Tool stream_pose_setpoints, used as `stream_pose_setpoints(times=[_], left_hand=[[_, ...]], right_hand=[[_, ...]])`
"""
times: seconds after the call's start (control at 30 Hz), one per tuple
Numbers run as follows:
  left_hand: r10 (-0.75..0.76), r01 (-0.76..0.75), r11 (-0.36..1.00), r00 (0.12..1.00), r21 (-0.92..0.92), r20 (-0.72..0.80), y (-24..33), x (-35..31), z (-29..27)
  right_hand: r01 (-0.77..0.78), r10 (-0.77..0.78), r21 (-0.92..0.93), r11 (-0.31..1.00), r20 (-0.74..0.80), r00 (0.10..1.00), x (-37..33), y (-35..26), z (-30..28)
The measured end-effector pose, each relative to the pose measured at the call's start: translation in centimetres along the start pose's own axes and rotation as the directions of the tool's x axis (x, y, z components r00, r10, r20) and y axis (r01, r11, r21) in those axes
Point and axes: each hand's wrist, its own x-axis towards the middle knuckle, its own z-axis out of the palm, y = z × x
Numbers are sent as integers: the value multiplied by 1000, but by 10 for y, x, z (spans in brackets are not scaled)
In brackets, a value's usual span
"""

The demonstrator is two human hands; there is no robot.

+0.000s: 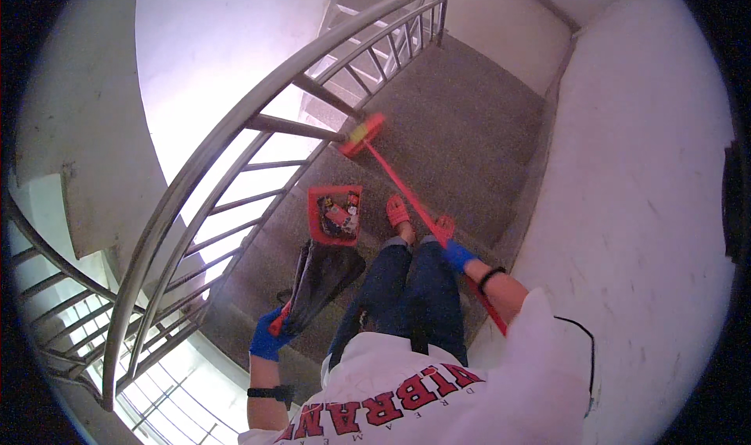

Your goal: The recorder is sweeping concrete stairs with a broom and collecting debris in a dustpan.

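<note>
My right hand (459,256), in a blue glove, is closed around the red stick of a broom (403,185). The stick slants up and left to the broom head (363,134), red with a yellow-green patch and slightly blurred, beside the foot of the railing. My left hand (270,337), also gloved in blue, grips the red handle end of a dustpan (315,224). Its red pan lies ahead and to the left of my feet, with crumpled wrappers and other litter (339,216) inside. A dark, bag-like piece (328,279) covers the length between pan and hand.
A metal railing (227,132) curves along the left, with open stairwell beyond it. Grey steps (461,124) lie around my feet, which wear red sandals (397,210). A white wall (626,210) rises on the right. More stairs (360,15) show past the railing.
</note>
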Motion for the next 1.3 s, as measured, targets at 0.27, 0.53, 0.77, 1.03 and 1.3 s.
stream_pose_setpoints(times=[0.27,0.53,0.77,1.03,1.3], left_hand=[[126,-122,977,992,177,-8,-23,-1,-70],[3,2,997,998,-78,69,-19,18,-88],[30,-16,991,994,-134,107,-16,14,-92],[71,-48,976,992,-213,101,-7,1,-59],[49,-3,952,988,-305,143,-30,20,-76]], right_hand=[[-100,-8,424,900,245,969,-82,-111,-73],[-6,-12,89,996,200,980,0,-100,-6],[153,-145,53,987,-127,981,-67,-108,-31],[-12,28,-56,998,297,954,-4,-118,6],[92,-41,-149,985,312,949,5,-152,-10]])
